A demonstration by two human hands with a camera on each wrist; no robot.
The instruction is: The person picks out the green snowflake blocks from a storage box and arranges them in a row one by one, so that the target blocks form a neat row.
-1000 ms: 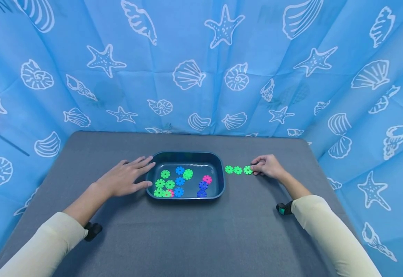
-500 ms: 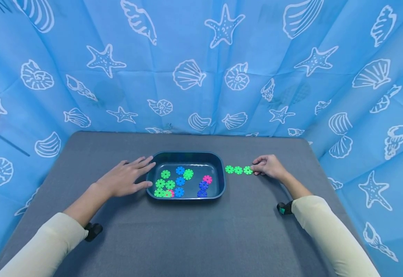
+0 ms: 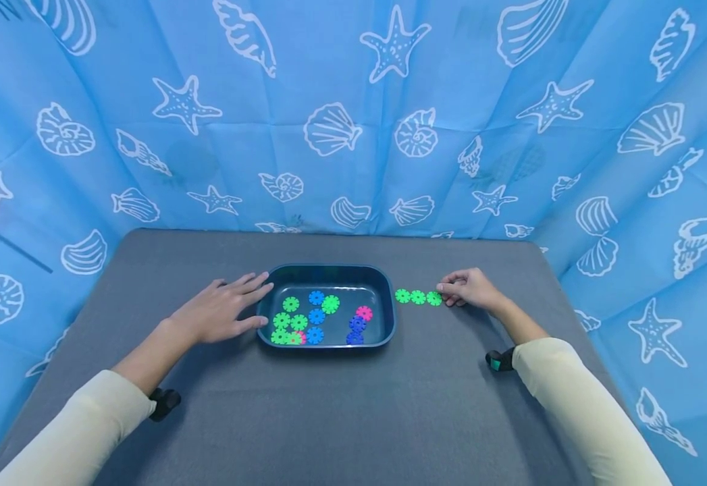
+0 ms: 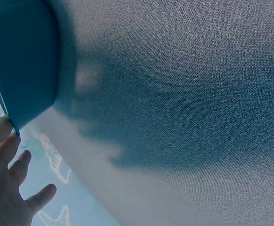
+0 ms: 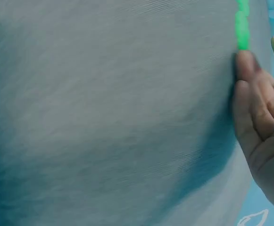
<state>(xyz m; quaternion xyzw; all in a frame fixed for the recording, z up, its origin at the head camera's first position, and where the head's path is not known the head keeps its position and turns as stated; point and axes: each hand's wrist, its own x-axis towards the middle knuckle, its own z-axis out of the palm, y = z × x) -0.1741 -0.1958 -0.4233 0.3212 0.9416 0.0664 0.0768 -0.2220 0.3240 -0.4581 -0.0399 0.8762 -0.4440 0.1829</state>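
A row of three green notched plastic discs (image 3: 418,297) lies on the table just right of the dark blue tray (image 3: 383,341). My right hand (image 3: 470,288) pinches the right-hand end disc (image 3: 434,298) by its outer edge, with thumb and fingertips together. In the right wrist view the fingertips (image 5: 246,63) meet the end of the green row. My left hand (image 3: 222,312) rests at the tray's left side, fingers spread and touching its rim. The left wrist view shows these fingers (image 4: 1,129) along the tray's edge (image 4: 28,61).
Inside the tray lie several green discs (image 3: 290,304), light blue discs (image 3: 317,316), dark blue discs (image 3: 356,324) and pink discs (image 3: 363,313). A grey cloth covers the table (image 3: 353,418). A blue curtain (image 3: 353,121) with white shells hangs behind it.
The end green disc has shifted slightly left with my right hand, narrowing the gap to the middle disc. My left hand and the tray have stayed in place.
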